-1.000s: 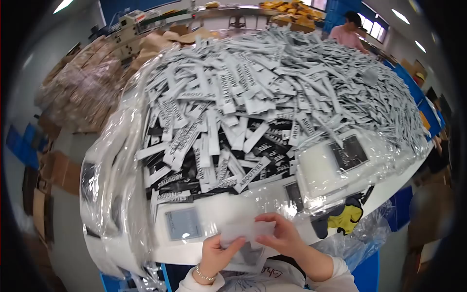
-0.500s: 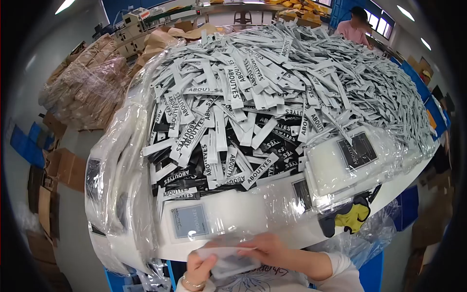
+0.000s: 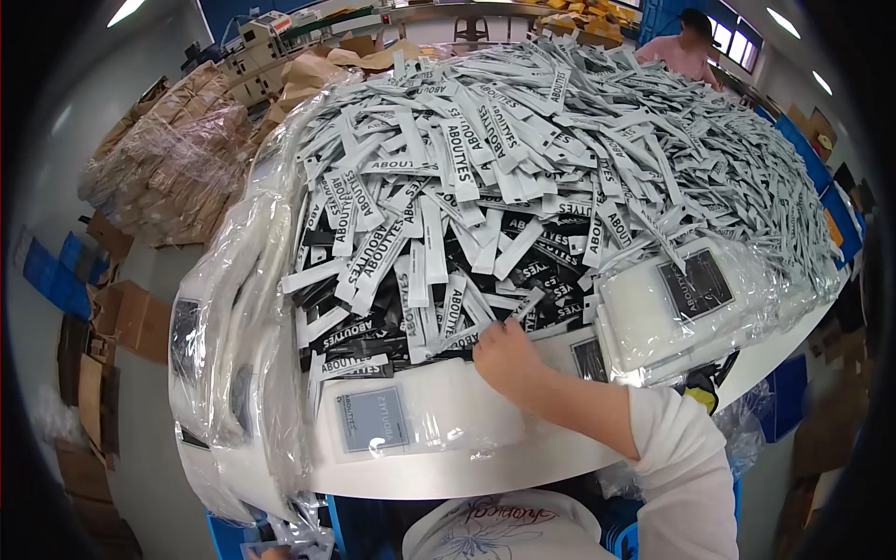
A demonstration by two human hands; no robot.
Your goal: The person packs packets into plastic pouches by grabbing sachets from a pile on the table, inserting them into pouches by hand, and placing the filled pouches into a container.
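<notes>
My right hand reaches over the front edge of the sachet pile, its fingers closed on a white sachet that is partly covered by the hand. White and black printed sachets form a large heap. Only a sliver of my left hand shows at the bottom left edge, beside a clear plastic bag; its fingers are mostly cut off. Flat frosted bags with a grey-blue label lie in front of the pile.
More bags with a black label are stacked at the right, near a yellow and dark cloth item. Long plastic-wrapped bags line the left side. Wrapped brown bundles stand behind. Another person is at the back right.
My right hand has left the clear bag near my body and moved up to the sachets. My left hand has dropped to the bottom left edge.
</notes>
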